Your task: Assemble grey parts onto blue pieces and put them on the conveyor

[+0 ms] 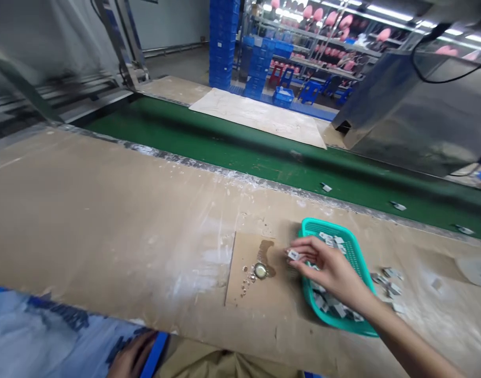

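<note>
My right hand [329,265] is closed in a pinch on a small white square piece [293,255] with a dark mark on it. It hovers by the left rim of a teal plastic basket [356,252], which holds many similar grey-white pieces. Left of that hand, a small round metal cap [260,271] sits on a cardboard sheet [244,299] among wet drops and a dark stain. Down at the lower left, my left hand [131,358] is beside a blue crate edge [156,354] and a clear plastic bag [35,336] with dark pieces; its fingers are mostly hidden.
Beyond the brown worktop [106,210] runs a green conveyor belt [232,147] carrying several small pieces. Loose pieces [393,287] lie right of the basket. A metal housing [417,110] covers the belt's far right. Stacked blue crates [223,47] and shelves stand behind.
</note>
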`<state>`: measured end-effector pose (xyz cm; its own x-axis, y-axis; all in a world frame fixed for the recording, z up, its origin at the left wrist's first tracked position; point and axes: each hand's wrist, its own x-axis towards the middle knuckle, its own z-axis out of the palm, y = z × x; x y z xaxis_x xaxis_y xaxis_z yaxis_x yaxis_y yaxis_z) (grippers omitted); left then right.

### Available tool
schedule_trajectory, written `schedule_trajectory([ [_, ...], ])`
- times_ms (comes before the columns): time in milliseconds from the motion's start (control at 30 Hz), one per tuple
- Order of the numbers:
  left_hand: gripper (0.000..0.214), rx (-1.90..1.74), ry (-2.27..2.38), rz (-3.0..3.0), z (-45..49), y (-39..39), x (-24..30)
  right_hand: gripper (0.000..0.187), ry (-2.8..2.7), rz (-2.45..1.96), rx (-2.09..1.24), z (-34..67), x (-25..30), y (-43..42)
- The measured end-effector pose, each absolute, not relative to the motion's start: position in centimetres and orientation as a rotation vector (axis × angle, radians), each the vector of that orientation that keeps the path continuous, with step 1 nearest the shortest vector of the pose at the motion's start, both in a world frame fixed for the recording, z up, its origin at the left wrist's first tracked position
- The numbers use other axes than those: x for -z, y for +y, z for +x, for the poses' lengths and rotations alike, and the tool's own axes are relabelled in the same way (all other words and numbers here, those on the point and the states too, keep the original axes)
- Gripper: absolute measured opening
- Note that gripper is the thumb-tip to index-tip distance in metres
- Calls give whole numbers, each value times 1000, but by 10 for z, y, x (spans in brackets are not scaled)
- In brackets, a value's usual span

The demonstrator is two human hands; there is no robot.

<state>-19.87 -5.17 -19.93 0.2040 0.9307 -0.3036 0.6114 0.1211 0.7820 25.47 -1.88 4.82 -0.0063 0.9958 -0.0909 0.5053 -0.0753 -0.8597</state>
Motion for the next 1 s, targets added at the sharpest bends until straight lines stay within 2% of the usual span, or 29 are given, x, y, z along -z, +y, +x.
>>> schedule_trajectory([
  [67,29,-426,1546,1443,-191,-47,193,17,-1837,-1642,-800,236,-42,-15],
  [167,29,-437,1606,1364,-185,-46,187,21,-2127,-1539,-632,222,-32,-11],
  [300,30,-432,1563,1224,-185,-50,173,28,-2269,-1511,-596,220,-24,-11],
  [467,48,-464,1469,950,-194,-53,141,28,-2312,-1524,-610,221,-21,-10],
  [633,44,-660,1345,510,-180,-51,74,23,-2124,-1565,-675,219,-29,-11],
  [800,38,-837,1207,454,-88,-49,9,19,-1719,-1722,-819,210,-54,-22],
  [1000,22,-995,827,345,25,-42,-9,17,-1487,-1692,-923,190,-84,-40],
])
